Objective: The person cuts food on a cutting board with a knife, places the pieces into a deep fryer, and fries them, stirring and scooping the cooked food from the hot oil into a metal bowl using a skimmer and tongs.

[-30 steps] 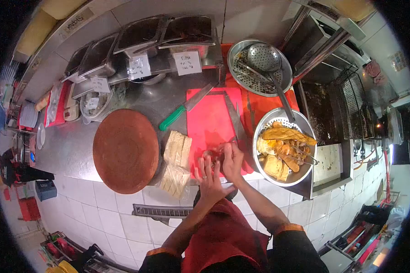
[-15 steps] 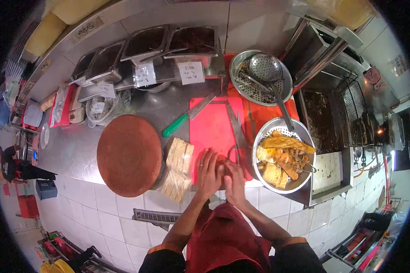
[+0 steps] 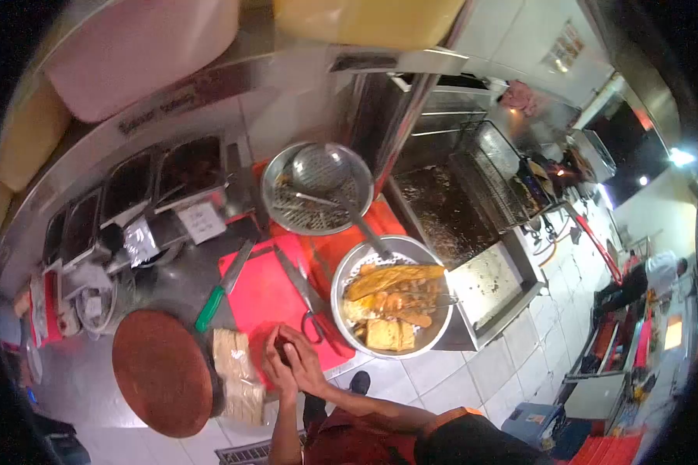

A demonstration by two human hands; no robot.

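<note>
My left hand point(image 3: 278, 366) and my right hand point(image 3: 304, 363) are brought together above the near edge of a red cutting board point(image 3: 252, 291). Their fingers are extended and slightly curved, touching each other, with a dark gap between the palms and nothing visible held. On the board lie a green-handled knife point(image 3: 210, 308), its blade resting on the left edge, and dark-handled scissors point(image 3: 312, 327) at the right. Close to my left hand is a clear plastic pack of beige blocks point(image 3: 239, 364). Right of my hands stands a perforated metal bowl point(image 3: 343, 335) of fried food point(image 3: 392, 287).
A round brown slab point(image 3: 163, 376) sits left on the steel counter. Behind the board, a second strainer bowl point(image 3: 271, 194) holds a skimmer point(image 3: 318, 169). A fryer point(image 3: 446, 201) stands to the right, metal pans point(image 3: 190, 167) at the back. Another person point(image 3: 647, 279) is far right.
The view has swung to the right, so the counter shifts left and more of the fryer side shows. My hands have come closer together, fingers now touching.
</note>
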